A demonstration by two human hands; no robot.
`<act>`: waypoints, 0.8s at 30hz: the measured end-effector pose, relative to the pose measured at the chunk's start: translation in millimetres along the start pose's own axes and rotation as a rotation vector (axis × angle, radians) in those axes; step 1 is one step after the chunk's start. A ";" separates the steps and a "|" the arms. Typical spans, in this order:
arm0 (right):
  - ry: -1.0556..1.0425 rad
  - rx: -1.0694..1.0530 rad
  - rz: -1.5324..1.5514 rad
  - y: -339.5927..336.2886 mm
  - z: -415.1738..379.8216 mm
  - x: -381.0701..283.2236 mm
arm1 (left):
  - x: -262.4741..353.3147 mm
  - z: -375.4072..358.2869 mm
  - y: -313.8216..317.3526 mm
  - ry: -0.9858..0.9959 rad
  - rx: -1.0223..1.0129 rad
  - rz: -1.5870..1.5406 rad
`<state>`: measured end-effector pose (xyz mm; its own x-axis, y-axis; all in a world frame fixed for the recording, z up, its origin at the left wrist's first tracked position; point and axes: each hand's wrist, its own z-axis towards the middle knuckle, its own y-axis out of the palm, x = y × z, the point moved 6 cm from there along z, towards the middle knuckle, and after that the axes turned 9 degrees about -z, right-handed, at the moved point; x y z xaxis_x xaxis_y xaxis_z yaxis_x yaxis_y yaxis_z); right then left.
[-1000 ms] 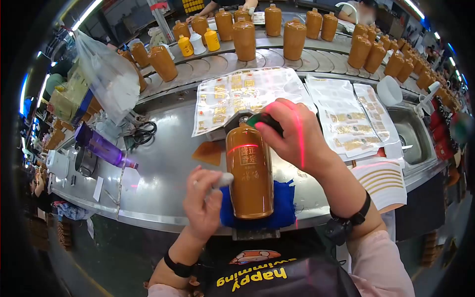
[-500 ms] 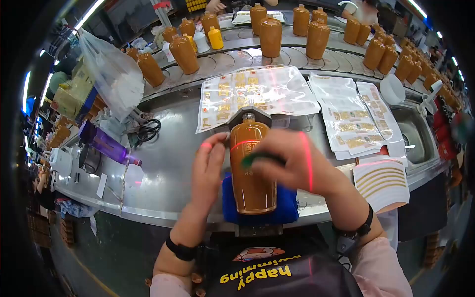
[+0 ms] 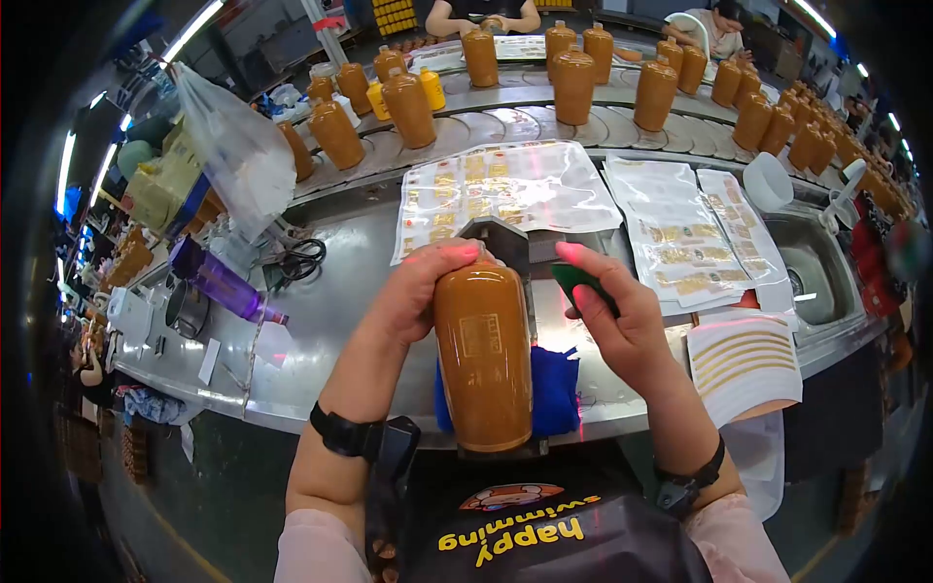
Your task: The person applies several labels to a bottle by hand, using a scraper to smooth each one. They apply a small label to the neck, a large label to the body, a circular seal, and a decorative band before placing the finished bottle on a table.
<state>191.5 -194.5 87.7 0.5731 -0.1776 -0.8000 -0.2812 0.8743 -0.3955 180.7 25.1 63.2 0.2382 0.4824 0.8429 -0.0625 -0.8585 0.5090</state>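
Observation:
A glossy brown bottle (image 3: 483, 364) with a gold square print lies with its neck away from me and its base towards me. My left hand (image 3: 413, 291) is closed round the neck end, hiding most of the neck. Right of the bottle and apart from it, my right hand (image 3: 627, 335) pinches a small dark green scraper (image 3: 573, 279) between thumb and fingers. Under the bottle is a folded blue cloth (image 3: 557, 389). A dark angular metal holder (image 3: 498, 235) stands just beyond the neck.
Printed label sheets (image 3: 544, 189) lie behind the holder, with more sheets (image 3: 675, 228) to the right. Gold-striped strips (image 3: 743, 355) sit near a sink (image 3: 816, 282). Brown bottles (image 3: 573, 87) line the conveyor (image 3: 496, 121); people sit beyond it. A purple bottle (image 3: 219, 284) lies at left.
My left hand has moved from beside the bottle onto its neck. The bottle has shifted towards me and turned. My right hand has drawn the scraper off its front to the right.

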 end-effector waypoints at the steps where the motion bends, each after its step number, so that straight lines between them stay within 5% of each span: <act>1: -0.066 0.009 -0.003 5.8 0.2 -4.7 | 5.4 -8.0 3.3 0.026 0.038 0.019; 7: -0.254 0.099 0.011 13.9 -5.2 -51.2 | 19.0 -38.3 18.3 0.165 0.070 0.042; 10: -0.291 -0.127 0.034 13.6 -5.5 -80.1 | 23.5 -47.9 22.8 0.249 0.034 0.148; 11: -0.517 -0.076 -0.060 20.6 -4.1 -92.2 | 22.6 -49.7 21.9 0.233 0.068 0.177; 15: -0.864 -0.057 -0.325 34.1 -18.8 -122.7 | 28.1 -78.5 27.8 0.401 0.118 0.189; 18: -0.781 -0.371 -0.160 46.9 -43.5 -129.3 | 25.3 -129.3 15.6 0.614 0.218 0.240; 20: -0.517 -0.361 -0.069 35.6 -45.7 -114.8 | 25.8 -188.3 8.1 0.754 0.332 0.239; 22: -0.404 -0.108 0.004 23.4 -38.3 -96.5 | 25.7 -244.7 -13.9 0.779 0.342 0.238; 24: -0.322 -0.217 -0.025 36.3 -25.3 -81.4 | 29.4 -315.5 -19.4 0.933 0.550 0.272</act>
<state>115.2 -159.7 127.1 0.7842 -0.0166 -0.6203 -0.4006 0.7498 -0.5265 -116.9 110.9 133.1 -0.5536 0.0097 0.8327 0.4910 -0.8039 0.3357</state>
